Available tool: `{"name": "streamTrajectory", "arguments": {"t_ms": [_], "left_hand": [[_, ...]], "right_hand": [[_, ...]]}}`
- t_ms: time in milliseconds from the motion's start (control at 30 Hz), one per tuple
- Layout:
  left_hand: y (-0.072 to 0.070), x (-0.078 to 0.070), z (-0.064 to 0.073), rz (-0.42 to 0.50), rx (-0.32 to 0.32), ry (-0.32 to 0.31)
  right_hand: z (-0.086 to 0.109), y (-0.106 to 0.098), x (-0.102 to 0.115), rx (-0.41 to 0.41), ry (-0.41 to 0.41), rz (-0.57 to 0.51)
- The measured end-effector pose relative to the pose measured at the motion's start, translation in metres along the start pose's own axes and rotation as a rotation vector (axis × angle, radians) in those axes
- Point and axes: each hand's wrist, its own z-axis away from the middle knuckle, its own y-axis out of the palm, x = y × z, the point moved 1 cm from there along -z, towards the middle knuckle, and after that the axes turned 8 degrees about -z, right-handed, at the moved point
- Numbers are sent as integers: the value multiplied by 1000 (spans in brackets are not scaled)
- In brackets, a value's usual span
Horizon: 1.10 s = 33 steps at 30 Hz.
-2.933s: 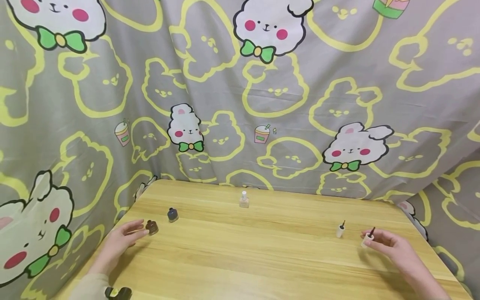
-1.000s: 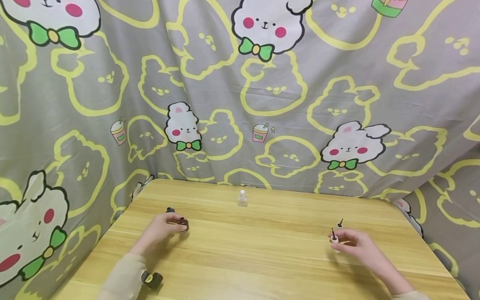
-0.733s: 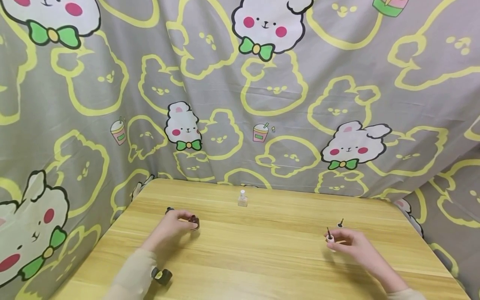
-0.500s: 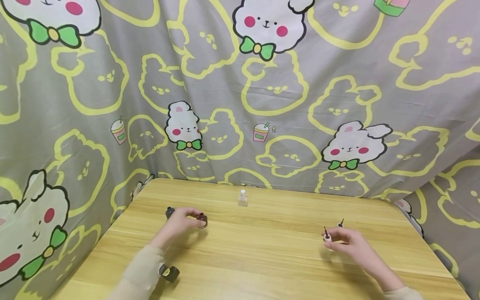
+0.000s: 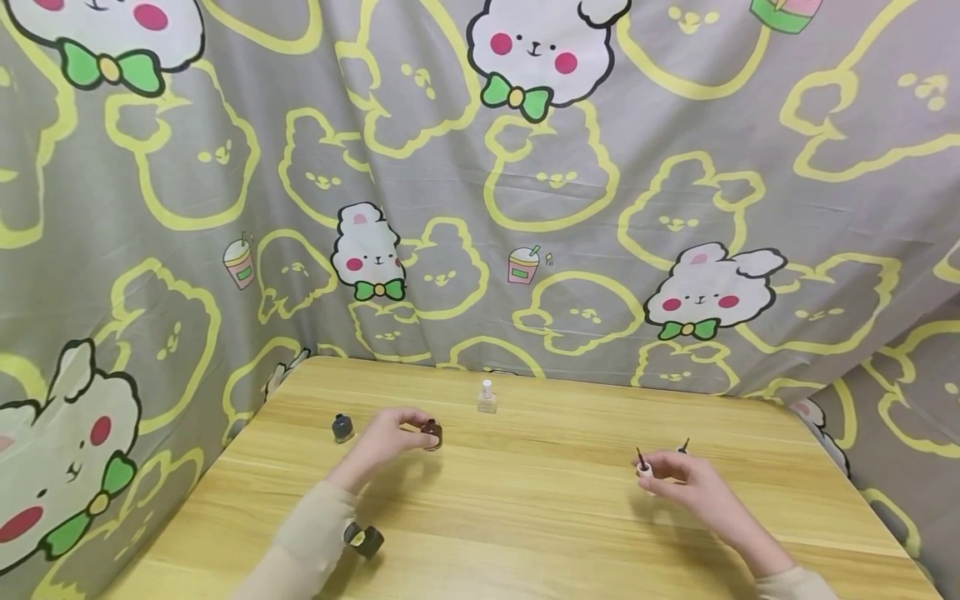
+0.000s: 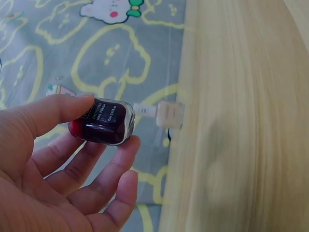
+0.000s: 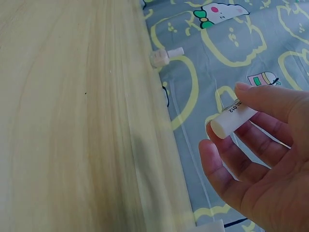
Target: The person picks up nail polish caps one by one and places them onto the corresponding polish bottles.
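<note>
My left hand [image 5: 390, 437] pinches an uncapped bottle of dark red nail polish [image 5: 432, 434] above the left-centre of the table. In the left wrist view the labelled polish bottle [image 6: 101, 122] lies between thumb and fingers. On the right, my right hand [image 5: 690, 482] holds a white nail polish cap [image 5: 644, 471] with its dark brush pointing up. The right wrist view shows lettering on that white cap [image 7: 235, 117]. Behind the right hand a second brush [image 5: 686, 444] stands up, its cap mostly hidden. A dark blue polish bottle [image 5: 342, 429], also uncapped, stands left of the left hand.
A clear polish bottle [image 5: 487, 400] with a white cap stands near the back edge of the wooden table [image 5: 540, 533]. A grey patterned curtain [image 5: 450, 183] hangs behind and along both sides.
The left hand has picked up the dark red bottle from the left side and carried it right, toward the middle. The right hand has moved left with the white cap and brush.
</note>
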Motion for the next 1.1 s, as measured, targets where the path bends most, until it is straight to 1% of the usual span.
{"name": "streamTrajectory", "arguments": {"t_ms": [200, 467, 567, 667, 767, 1000, 1100], "left_hand": [[10, -12, -4, 53, 48, 37], [23, -30, -9, 84, 76, 70], [29, -36, -11, 94, 86, 88], [34, -41, -12, 93, 91, 97], [40, -46, -13, 97, 103, 116], [52, -55, -18, 106, 143, 128], [57, -61, -20, 103, 159, 149]], "right_hand": [[-3, 4, 4, -13, -21, 24], [-10, 9, 5, 18, -75, -47], [-12, 10, 5, 24, -67, -52], [-14, 11, 7, 32, -39, -79], [-16, 12, 9, 36, -26, -88], [-18, 16, 12, 12, -70, -72], [-19, 17, 12, -5, -90, -70]]}}
